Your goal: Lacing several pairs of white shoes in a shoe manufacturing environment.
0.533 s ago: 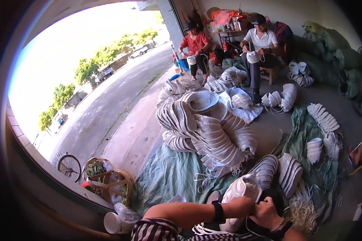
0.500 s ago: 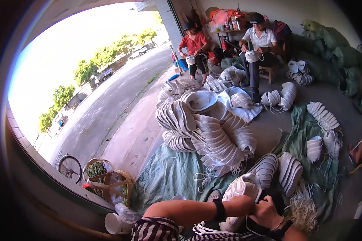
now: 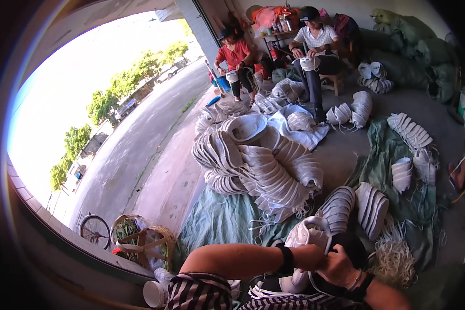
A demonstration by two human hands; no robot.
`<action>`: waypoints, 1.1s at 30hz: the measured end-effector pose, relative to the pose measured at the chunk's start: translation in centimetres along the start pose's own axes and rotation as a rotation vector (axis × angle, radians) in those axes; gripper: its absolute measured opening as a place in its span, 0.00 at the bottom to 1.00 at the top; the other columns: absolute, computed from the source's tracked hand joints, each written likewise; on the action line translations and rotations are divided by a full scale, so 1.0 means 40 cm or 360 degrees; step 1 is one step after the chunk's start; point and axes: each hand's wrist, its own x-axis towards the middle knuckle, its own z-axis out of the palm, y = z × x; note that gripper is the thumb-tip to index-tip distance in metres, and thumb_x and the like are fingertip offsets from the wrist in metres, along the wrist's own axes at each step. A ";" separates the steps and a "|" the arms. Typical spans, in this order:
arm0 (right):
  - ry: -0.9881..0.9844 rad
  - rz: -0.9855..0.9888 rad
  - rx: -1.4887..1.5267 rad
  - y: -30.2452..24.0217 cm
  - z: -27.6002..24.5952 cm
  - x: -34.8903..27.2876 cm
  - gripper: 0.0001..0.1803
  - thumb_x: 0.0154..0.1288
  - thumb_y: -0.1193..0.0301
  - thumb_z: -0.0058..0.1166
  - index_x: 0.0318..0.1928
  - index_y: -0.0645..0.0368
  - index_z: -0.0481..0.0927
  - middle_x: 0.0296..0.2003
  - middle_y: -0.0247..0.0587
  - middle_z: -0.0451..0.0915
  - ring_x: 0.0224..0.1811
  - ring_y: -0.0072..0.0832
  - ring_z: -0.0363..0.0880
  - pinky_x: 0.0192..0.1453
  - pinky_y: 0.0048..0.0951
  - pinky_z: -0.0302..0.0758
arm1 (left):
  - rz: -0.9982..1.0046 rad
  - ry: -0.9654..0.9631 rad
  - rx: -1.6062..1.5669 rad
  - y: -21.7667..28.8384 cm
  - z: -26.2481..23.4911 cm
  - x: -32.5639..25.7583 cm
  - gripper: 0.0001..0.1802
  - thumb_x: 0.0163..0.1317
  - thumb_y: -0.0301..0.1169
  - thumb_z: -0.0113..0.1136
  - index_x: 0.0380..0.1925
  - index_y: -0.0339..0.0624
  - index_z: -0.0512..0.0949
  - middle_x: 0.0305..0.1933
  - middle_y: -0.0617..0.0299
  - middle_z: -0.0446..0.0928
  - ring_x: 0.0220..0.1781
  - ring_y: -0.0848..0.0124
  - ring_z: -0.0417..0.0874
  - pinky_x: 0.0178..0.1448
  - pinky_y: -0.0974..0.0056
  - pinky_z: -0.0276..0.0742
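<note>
A pale shoe upper [image 3: 306,233] sits before me at the lower middle, its opening toward my hands. My left hand [image 3: 310,257] is closed at the edge of this opening, its fingers partly hidden. Close against it, my right hand [image 3: 339,269] is closed with thumb and fingers together; what they pinch is too small to make out. White laces [image 3: 274,294] lie across my lap below the hands. Just beyond the shoe stands a stack of nested uppers [image 3: 339,209], with another stack [image 3: 372,211] to its right.
A big pile of nested uppers [image 3: 258,165] rests on a green sheet [image 3: 217,212]. Loose laces [image 3: 392,258] lie at right. Two seated people [image 3: 237,59] handle uppers farther back. A basket [image 3: 163,240] and white tub [image 3: 154,294] stand at left; green sacks [image 3: 429,67] line the wall.
The view has shifted slightly, so the surroundings sit a little further left and higher. Both my hands stay together at the shoe upper, the right one drawn closer to the left.
</note>
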 end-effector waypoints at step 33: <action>0.2232 0.1131 0.2775 0.310 -0.484 -0.830 0.13 0.75 0.68 0.36 0.35 0.63 0.68 0.31 0.36 0.70 0.16 0.17 0.57 0.18 0.21 0.55 | 0.0169 0.1603 -0.1837 -0.004 0.181 -0.144 0.26 0.56 0.11 0.41 0.55 0.39 0.70 0.44 0.59 0.76 0.49 0.70 0.77 0.57 0.66 0.71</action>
